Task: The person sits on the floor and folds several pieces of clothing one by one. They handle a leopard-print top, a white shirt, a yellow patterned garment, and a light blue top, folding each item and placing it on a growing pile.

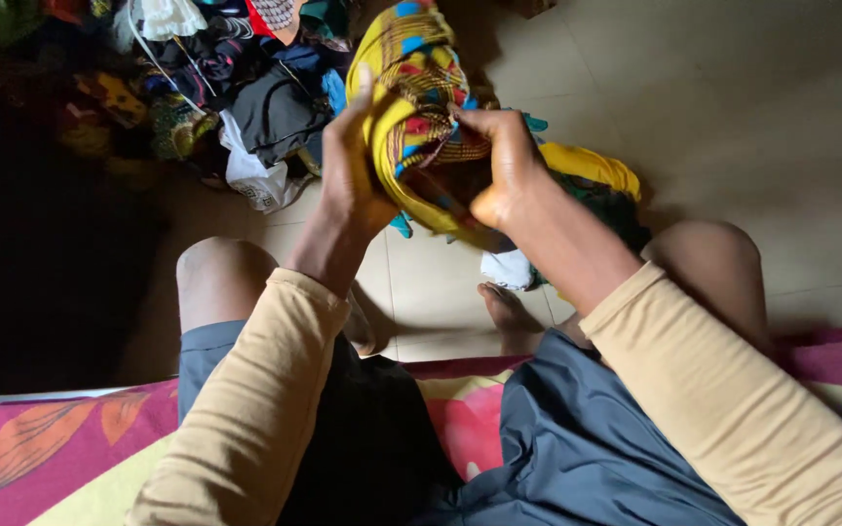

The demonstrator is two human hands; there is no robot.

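Both hands (431, 166) raised, gripping yellow patterned cloth (416, 73).

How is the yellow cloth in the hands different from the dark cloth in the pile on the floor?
The yellow patterned cloth is bright, with red and blue marks; the dark cloth is plain and nearly black. The yellow patterned cloth is held up by the left hand and right hand; the dark cloth lies untouched in the pile. Both are crumpled.
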